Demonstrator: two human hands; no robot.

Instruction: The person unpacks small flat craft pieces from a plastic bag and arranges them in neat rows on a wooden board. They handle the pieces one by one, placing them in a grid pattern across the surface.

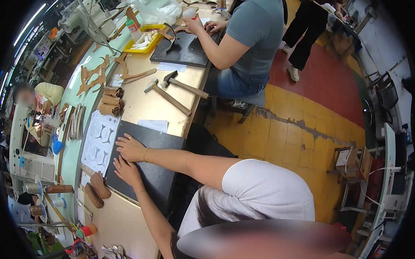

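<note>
A black board (148, 137) lies on the tan worktable, and both my hands rest on its left part. My left hand (126, 172) lies nearest the board's left edge, fingers stretched out and flat. Just above it, my right hand (132, 149) is laid with fingers spread, its thumb side close to the left hand. No object shows in either hand; whatever is under the palms is hidden. Against the board's left side lies a white paper sheet (94, 143) with drawings of curved pieces. Stacked brown leather strips (99, 186) sit beside the board's lower left corner.
Two hammers (170, 99) lie beyond the board, with rolled brown leather pieces (111, 102) to their left. Farther up, a co-worker in a grey-blue shirt (254, 25) sits at another black board (182, 50) near a yellow tray (130, 49). Metal tools (118, 257) lie at the lower left.
</note>
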